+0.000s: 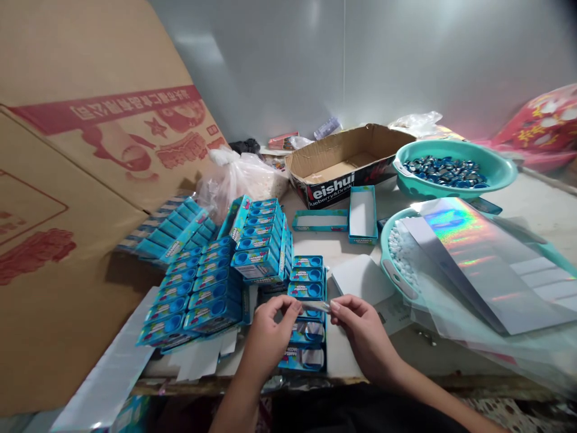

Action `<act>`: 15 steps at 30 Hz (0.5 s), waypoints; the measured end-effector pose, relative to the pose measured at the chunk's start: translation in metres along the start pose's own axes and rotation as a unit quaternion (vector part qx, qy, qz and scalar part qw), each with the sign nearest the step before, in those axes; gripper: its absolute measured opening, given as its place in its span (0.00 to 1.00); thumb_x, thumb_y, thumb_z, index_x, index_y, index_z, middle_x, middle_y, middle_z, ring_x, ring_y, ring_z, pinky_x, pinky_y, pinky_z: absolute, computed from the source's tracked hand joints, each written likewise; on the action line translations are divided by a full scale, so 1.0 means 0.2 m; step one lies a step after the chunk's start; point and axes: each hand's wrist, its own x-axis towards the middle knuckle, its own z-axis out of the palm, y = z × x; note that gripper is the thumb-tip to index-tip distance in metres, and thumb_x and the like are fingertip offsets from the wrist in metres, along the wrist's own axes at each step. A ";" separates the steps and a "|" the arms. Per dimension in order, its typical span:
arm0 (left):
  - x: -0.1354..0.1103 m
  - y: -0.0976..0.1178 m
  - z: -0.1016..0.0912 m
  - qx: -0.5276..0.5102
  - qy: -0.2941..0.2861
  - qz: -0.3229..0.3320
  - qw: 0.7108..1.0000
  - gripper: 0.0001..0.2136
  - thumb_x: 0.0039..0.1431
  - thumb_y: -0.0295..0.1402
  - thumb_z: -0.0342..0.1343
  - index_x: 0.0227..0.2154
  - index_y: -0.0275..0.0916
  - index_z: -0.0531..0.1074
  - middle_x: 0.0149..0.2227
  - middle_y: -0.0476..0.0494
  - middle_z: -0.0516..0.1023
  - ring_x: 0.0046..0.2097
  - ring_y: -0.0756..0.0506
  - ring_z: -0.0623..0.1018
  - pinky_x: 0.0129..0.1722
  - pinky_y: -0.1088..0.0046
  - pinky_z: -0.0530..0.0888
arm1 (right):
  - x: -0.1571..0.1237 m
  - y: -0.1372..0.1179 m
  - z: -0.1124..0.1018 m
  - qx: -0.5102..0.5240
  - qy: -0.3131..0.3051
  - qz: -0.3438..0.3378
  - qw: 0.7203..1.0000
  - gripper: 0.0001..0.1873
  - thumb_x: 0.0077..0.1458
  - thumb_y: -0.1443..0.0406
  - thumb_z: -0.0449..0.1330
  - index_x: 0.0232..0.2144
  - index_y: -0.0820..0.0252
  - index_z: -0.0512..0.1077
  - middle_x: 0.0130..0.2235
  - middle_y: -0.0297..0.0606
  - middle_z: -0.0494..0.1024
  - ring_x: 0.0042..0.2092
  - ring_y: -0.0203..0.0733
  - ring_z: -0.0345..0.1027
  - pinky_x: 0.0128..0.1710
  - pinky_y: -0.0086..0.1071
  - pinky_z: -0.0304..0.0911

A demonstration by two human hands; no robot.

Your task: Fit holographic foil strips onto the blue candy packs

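Note:
Between my two hands is a thin, shiny, see-through strip [314, 305], maybe plastic film. My left hand [268, 334] pinches its left end, and my right hand [365, 331] pinches the right end. Directly below lies a column of small blue printed boxes [306, 275] with round dark-blue windows. The nearest of these boxes show clear, glossy fronts, and my fingers partly cover the middle ones. Left of my left hand, more blue boxes [216, 310] stand packed in stacked trays. A white card [360, 278] lies just beyond my right hand.
Two shallow blue trays [362, 211] sit behind the boxes, before a black-printed carton [342, 180]. At right are a turquoise basin [505, 174] of dark wrapped pieces and another basin [396, 279] of white pieces under shiny sheets [473, 264]. A large cardboard box [67, 198] flanks the left.

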 end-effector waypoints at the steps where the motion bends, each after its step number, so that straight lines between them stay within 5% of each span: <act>1: 0.01 0.00 0.00 -0.006 -0.003 0.000 1.000 0.16 0.61 0.47 0.54 0.30 0.40 0.77 0.33 0.45 0.79 0.39 0.42 0.76 0.43 0.68 0.69 | 0.00 0.01 0.00 0.002 0.005 0.002 1.000 0.20 0.41 0.52 0.75 0.26 0.61 0.77 0.25 0.33 0.70 0.30 0.36 0.58 0.34 0.31 0.54; 12: 0.05 0.00 0.03 0.125 0.041 0.005 0.991 0.15 0.56 0.45 0.56 0.20 0.41 0.74 0.28 0.47 0.73 0.34 0.45 0.74 0.38 0.69 0.67 | 0.06 0.15 -0.04 -0.026 0.054 0.039 0.997 0.26 0.34 0.49 0.76 0.23 0.63 0.75 0.23 0.34 0.71 0.28 0.35 0.58 0.29 0.29 0.52; 15: 0.06 -0.04 0.04 0.123 0.063 -0.008 0.990 0.13 0.53 0.46 0.59 0.29 0.41 0.74 0.29 0.49 0.71 0.33 0.45 0.74 0.37 0.68 0.69 | 0.08 0.20 -0.04 -0.011 0.031 0.095 0.995 0.29 0.30 0.47 0.77 0.22 0.63 0.72 0.21 0.31 0.70 0.25 0.32 0.57 0.27 0.27 0.50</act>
